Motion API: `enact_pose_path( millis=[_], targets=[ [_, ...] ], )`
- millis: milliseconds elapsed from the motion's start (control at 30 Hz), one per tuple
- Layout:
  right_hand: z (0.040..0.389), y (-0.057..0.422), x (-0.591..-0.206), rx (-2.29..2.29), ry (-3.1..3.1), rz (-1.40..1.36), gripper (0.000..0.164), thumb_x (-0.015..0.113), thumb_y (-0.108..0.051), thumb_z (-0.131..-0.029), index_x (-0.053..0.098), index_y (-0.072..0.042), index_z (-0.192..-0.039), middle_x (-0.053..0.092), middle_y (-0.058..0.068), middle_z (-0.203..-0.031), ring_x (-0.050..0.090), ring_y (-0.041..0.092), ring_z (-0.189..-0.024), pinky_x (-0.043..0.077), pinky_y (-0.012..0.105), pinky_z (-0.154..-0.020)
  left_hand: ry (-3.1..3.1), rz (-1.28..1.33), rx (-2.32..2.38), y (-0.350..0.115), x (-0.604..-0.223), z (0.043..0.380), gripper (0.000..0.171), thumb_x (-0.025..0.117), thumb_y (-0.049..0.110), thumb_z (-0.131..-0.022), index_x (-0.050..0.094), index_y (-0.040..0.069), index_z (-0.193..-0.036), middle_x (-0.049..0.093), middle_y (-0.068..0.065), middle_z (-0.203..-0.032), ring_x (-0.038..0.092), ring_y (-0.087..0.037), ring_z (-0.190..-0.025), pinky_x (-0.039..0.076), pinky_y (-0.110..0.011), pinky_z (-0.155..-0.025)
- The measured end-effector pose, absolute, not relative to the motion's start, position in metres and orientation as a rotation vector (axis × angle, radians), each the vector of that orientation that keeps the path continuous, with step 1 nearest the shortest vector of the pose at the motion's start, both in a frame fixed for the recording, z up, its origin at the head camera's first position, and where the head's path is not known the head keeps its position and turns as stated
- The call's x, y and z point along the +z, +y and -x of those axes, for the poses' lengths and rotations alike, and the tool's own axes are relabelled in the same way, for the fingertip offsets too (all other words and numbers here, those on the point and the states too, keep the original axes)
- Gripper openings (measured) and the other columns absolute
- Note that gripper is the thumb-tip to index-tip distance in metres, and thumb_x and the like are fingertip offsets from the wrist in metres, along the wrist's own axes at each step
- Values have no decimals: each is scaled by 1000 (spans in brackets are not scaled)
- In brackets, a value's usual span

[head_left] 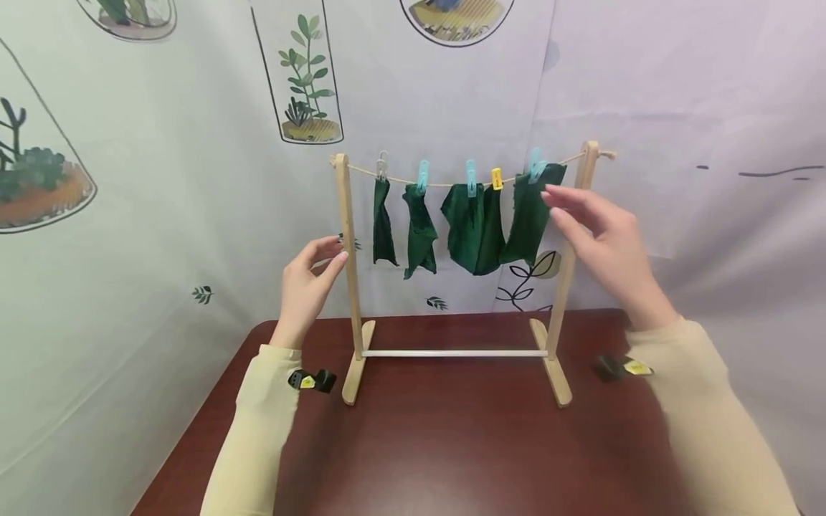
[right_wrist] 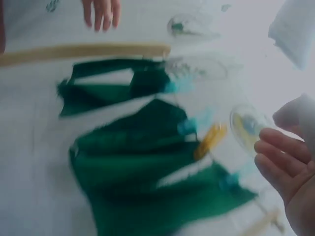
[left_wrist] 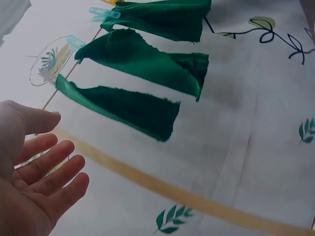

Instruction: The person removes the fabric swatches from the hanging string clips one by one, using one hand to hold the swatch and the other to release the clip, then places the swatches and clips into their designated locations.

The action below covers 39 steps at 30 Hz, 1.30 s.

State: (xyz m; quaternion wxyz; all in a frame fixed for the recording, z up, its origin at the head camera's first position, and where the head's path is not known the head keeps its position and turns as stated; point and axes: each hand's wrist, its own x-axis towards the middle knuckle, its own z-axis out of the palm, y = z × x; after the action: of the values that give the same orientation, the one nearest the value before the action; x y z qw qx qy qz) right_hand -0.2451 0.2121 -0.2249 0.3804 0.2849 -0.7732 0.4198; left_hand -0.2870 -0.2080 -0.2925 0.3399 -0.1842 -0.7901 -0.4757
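Observation:
Several dark green cloths hang from a string (head_left: 445, 185) on a small wooden drying rack (head_left: 349, 272). My left hand (head_left: 308, 279) is raised by the rack's left post, thumb and fingers apart with nothing between them; the nearest piece is a narrow green cloth (left_wrist: 118, 108). My right hand (head_left: 606, 240) hovers before the rightmost green cloth (head_left: 532, 215), its fingers loosely bent and holding nothing. That cloth hangs from a blue clothespin (head_left: 535, 165). Further left are a yellow clothespin (head_left: 496, 179), two more blue ones and a clear clothespin (head_left: 382, 168).
The rack's feet stand on a dark red table (head_left: 452, 437), joined by a white bar (head_left: 452, 353). Behind it hangs a pale backdrop (head_left: 193, 158) printed with plants. Each wrist carries a small black camera, such as the left camera (head_left: 323, 380).

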Motion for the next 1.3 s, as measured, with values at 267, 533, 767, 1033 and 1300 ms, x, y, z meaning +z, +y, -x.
enact_pose_path(
  millis=[267,533,767,1033,1300],
  targets=[
    [266,162,-194,1260,-2055,-783,36,66,-15,-99,65,-11,-135,67,8,-129,64,11,-116,48,24,-99,-2008,477,-1256,-189,-278,302,33,74,24,-95,69,5,-122,72,-9,-113,67,-20,-104,54,-43,-92],
    [285,122,-166,1337,-2070,-876,37,66,-19,-99,64,-8,-135,66,6,-132,62,15,-120,47,29,-103,-2050,524,-1133,-166,-264,314,35,72,23,-96,67,4,-124,70,-14,-115,68,-25,-105,54,-42,-94],
    [299,90,-152,1234,-2191,-887,40,66,-24,-100,62,-10,-137,64,3,-135,62,14,-120,49,31,-100,-2015,488,-1009,-155,-263,321,32,73,21,-95,67,0,-119,70,-14,-109,69,-26,-92,57,-41,-84],
    [315,58,-146,1173,-2355,-825,43,63,-27,-102,58,-16,-143,60,0,-142,58,11,-126,47,30,-103,-1966,376,-870,-145,-266,324,24,69,22,-97,71,1,-110,72,-12,-99,67,-24,-79,55,-40,-66],
    [328,32,-137,1162,-2475,-822,52,63,-28,-101,50,-12,-149,53,3,-149,52,13,-133,44,28,-105,-1918,359,-785,-142,-260,329,18,66,15,-99,72,0,-106,72,-14,-95,66,-25,-74,52,-39,-62]
  ],
)
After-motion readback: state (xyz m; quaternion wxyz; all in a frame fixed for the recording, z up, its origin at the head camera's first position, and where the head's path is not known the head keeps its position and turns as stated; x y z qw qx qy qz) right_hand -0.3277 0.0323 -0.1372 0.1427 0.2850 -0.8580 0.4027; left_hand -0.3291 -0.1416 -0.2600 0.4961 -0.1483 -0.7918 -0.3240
